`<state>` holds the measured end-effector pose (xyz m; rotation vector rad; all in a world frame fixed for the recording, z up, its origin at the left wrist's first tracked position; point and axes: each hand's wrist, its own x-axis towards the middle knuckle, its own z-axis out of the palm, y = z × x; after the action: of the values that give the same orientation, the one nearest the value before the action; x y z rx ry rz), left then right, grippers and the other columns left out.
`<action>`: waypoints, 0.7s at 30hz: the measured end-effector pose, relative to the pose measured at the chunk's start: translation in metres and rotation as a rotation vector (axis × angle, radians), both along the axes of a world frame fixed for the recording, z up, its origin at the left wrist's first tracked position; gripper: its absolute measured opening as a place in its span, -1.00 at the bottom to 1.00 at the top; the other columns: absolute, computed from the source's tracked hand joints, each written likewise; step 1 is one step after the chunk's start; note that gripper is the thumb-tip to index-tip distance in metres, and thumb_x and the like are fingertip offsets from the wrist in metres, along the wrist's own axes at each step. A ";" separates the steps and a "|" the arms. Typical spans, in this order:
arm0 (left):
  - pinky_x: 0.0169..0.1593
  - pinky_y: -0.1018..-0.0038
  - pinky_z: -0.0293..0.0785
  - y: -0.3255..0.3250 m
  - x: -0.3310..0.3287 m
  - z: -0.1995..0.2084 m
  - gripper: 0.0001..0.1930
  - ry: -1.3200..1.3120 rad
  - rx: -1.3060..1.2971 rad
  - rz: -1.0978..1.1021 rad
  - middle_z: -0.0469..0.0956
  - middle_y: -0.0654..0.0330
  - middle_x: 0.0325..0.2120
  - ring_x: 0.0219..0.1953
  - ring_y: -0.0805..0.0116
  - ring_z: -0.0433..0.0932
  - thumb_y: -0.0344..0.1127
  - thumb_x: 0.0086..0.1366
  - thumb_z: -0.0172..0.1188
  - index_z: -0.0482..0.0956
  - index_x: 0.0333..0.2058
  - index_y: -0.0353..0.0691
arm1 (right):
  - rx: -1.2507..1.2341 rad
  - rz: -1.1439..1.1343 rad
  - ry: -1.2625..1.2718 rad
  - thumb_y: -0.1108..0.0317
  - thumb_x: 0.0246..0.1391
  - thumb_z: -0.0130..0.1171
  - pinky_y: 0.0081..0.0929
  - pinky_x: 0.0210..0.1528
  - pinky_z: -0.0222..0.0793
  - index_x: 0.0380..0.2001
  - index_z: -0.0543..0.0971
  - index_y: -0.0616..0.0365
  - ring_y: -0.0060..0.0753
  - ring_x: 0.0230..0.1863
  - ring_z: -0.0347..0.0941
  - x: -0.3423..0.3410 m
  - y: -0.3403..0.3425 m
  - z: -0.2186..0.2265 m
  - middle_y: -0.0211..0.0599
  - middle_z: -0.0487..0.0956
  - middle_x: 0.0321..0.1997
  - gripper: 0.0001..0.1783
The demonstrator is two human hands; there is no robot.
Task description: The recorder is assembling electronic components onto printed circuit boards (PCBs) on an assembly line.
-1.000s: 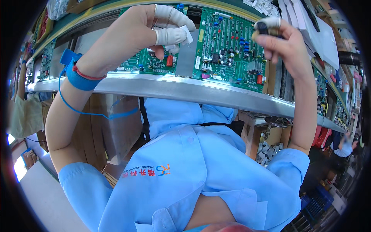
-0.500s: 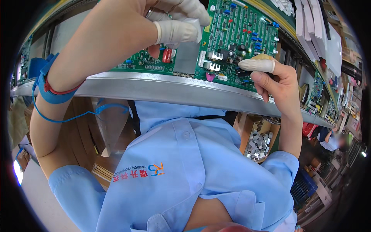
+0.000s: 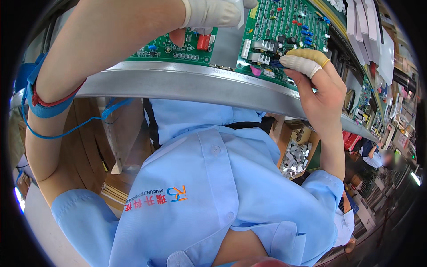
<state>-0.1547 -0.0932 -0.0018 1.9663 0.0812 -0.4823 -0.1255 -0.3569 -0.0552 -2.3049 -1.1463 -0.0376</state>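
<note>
At the top edge, partly cut off, my left hand (image 3: 209, 13) wears white finger cots and pinches a small white piece (image 3: 240, 20) above the grey gap between two circuit boards. The left green board (image 3: 167, 54) carries a red block component (image 3: 203, 42). My right hand (image 3: 322, 86), in white and yellowish cots, bends over the right green board (image 3: 267, 22). Its thumb and fingers close in beside a dark component (image 3: 275, 63); what lies between the tips is hidden. Nearby are silver heat sinks (image 3: 259, 58), a white connector (image 3: 246, 48) and a pink piece (image 3: 255, 70).
A metal rail (image 3: 178, 82) runs along the near side of the boards. A blue wrist strap (image 3: 53, 110) with a cord circles my left wrist. Below right, a cardboard box holds silver metal parts (image 3: 295, 159). White panels (image 3: 358, 26) stand at the upper right; people work further right.
The boards and rail sit higher in the picture, the boards also further right. My left hand is now more cut off by the top edge. More right fingers show, closer to the heat sinks.
</note>
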 end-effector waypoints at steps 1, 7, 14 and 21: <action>-0.30 0.67 0.57 0.000 -0.002 0.000 -0.76 0.003 0.010 0.000 0.65 0.15 -0.35 -0.36 0.54 0.62 -0.37 0.25 0.28 0.57 -0.16 -0.37 | 0.000 0.000 0.002 0.63 -0.13 0.24 -0.52 -0.27 0.51 -0.29 0.67 0.15 -0.30 -0.29 0.58 -0.001 -0.001 -0.002 -0.28 0.62 -0.24 -0.73; -0.35 0.68 0.55 -0.002 -0.009 0.003 -0.76 0.015 0.068 0.006 0.65 0.16 -0.36 -0.38 0.55 0.62 -0.37 0.25 0.28 0.58 -0.16 -0.37 | -0.173 0.128 -0.360 0.59 -0.29 0.17 -0.54 -0.44 0.49 -0.32 0.68 0.07 -0.42 -0.37 0.57 -0.004 -0.003 -0.003 -0.40 0.63 -0.19 -0.65; -0.40 0.69 0.54 -0.006 -0.014 0.011 -0.76 0.027 0.145 0.009 0.66 0.16 -0.37 -0.40 0.56 0.61 -0.35 0.25 0.28 0.58 -0.16 -0.36 | -0.212 0.208 -0.456 0.54 -0.29 0.18 -0.55 -0.46 0.48 -0.33 0.68 0.06 -0.43 -0.36 0.56 -0.005 0.001 0.000 -0.42 0.62 -0.21 -0.67; -0.48 0.71 0.50 -0.010 -0.012 0.002 -0.74 0.095 0.010 0.015 0.68 0.13 -0.33 -0.40 0.57 0.62 -0.36 0.24 0.30 0.59 -0.13 -0.37 | -0.279 0.140 -0.348 0.55 -0.19 0.21 -0.46 -0.39 0.49 -0.23 0.67 0.02 -0.37 -0.35 0.56 -0.001 -0.004 0.003 -0.41 0.61 -0.27 -0.64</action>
<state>-0.1667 -0.1028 0.0006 1.9508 0.1582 -0.5664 -0.1265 -0.3610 -0.0519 -2.5194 -1.5719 -0.2493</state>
